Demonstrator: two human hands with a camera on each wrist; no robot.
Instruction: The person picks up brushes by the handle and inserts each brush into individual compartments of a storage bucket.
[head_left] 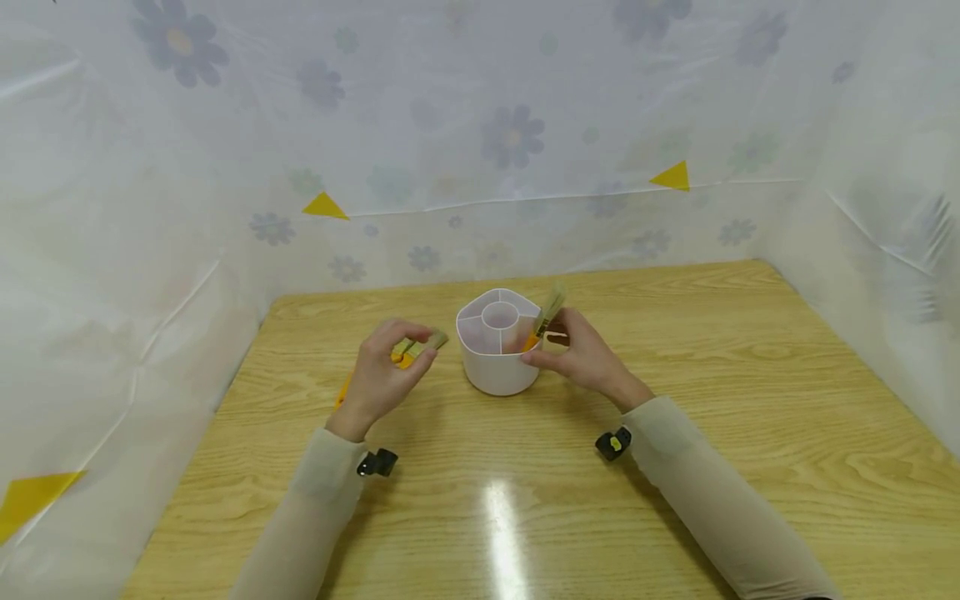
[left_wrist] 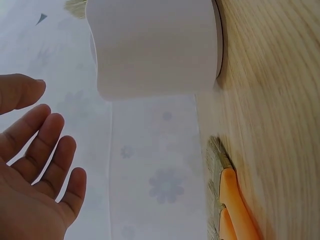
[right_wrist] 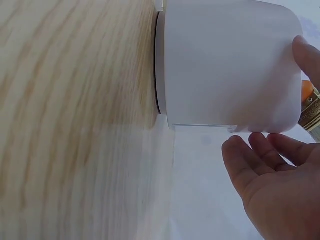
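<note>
A white desk organizer [head_left: 498,375], divided into compartments around a round middle cup, stands upright on the table. In its right compartment a paintbrush [head_left: 551,307] leans bristles up, its orange handle inside. My right hand [head_left: 581,354] holds the organizer's right side, thumb at the front rim and fingertips against the outer wall, as the right wrist view [right_wrist: 285,185] shows. My left hand [head_left: 386,371] hovers left of the organizer, fingers loosely bent and holding nothing. Beneath it, orange-handled paintbrushes [left_wrist: 235,200] lie on the table, partly hidden by the hand in the head view.
The wood-grain table [head_left: 450,517] runs back to a pale flowered plastic sheet [head_left: 450,125], with further sheeting at both sides. Yellow triangular markers [head_left: 326,206] are stuck on the sheeting. Each wrist carries a small black camera [head_left: 377,462].
</note>
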